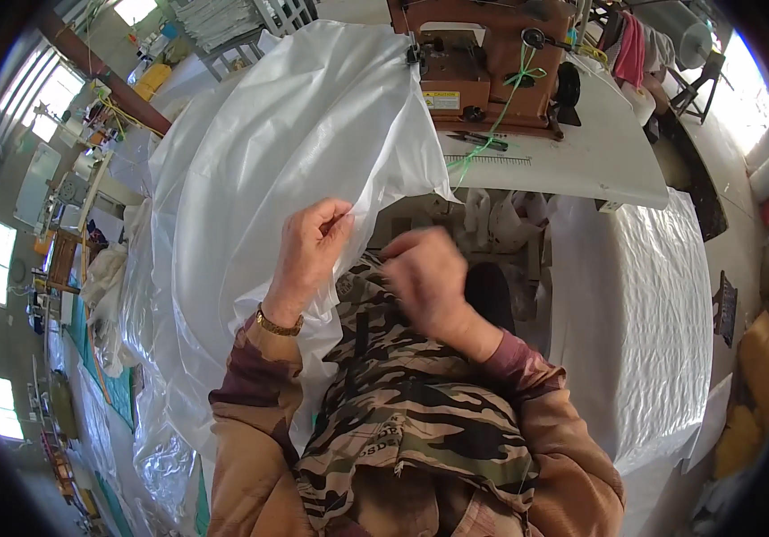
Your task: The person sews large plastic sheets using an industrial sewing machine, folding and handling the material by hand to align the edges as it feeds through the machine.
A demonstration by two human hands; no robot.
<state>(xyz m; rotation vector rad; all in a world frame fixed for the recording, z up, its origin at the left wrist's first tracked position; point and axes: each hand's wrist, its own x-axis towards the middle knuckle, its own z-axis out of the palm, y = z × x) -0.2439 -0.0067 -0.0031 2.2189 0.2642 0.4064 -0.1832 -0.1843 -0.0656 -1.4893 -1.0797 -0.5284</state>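
My left hand (306, 252) pinches the edge of the sheet (259, 170), draped from the table (599, 161) beside the machine (514, 67), and I can't tell whether my blurred right hand (427, 279) grips anything, so its hanging weight could drag the sheet loose.

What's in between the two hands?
In the head view, an edge of the white sheet and some camouflage cloth show between the left hand and blurry right hand.
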